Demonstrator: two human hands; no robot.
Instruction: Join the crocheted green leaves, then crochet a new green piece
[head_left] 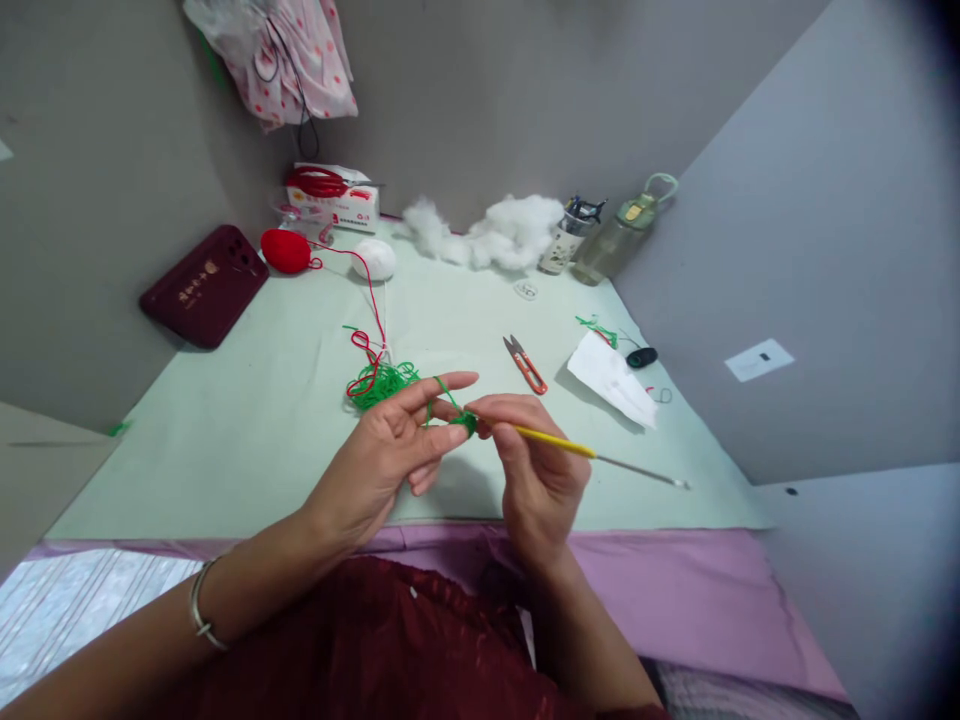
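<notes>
My left hand [390, 450] pinches a small green crochet piece [466, 422], with green yarn looped over its raised forefinger. My right hand [534, 462] grips a yellow-handled crochet hook [592, 452] whose metal end points right; its working end is at the green piece. Both hands hover above the near part of the pale green table [225, 440]. The yarn trails back to a loose green yarn heap [381, 382] on the table, tangled with a red strand [369, 300].
Orange snips [525, 364] lie right of the heap. White paper [611, 378] and a black object [642, 357] sit further right. At the back are a red yarn ball [285, 250], white ball [374, 259], stuffing [495, 232], two bottles [615, 238], a dark red case [204, 284].
</notes>
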